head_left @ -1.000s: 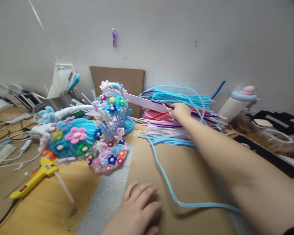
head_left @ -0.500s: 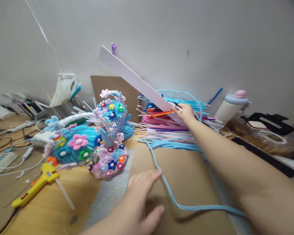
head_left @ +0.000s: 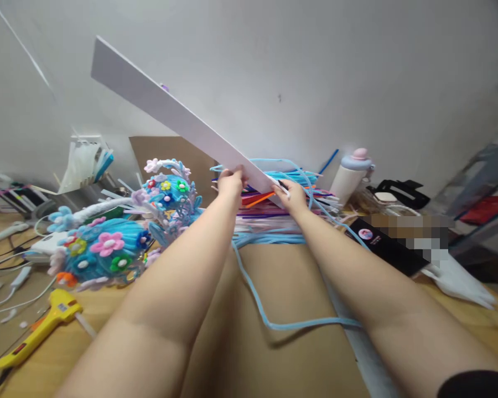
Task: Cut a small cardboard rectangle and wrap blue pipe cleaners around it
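Both my arms reach forward over the table. My right hand (head_left: pixel 291 196) grips the near end of a long white strip (head_left: pixel 170 113), which slants up to the left against the wall. My left hand (head_left: pixel 231 181) is closed on the same strip a little farther along. Beneath the hands lies a pile of pipe cleaners (head_left: pixel 274 207) in blue, pink, white and orange. A single light blue pipe cleaner (head_left: pixel 269 318) trails from the pile toward me across a brown board (head_left: pixel 282 342).
Left of my arms stands a fuzzy blue craft piece with coloured flowers (head_left: pixel 108 249), and a yellow glue gun (head_left: pixel 41 326) lies near it. A cardboard sheet (head_left: pixel 149 152) leans on the wall. A white bottle with a pink cap (head_left: pixel 351 174) and dark trays sit at the right.
My left hand has left the table and taken hold of the strip. The strip's far end has risen higher and swung left. The view has shifted right.
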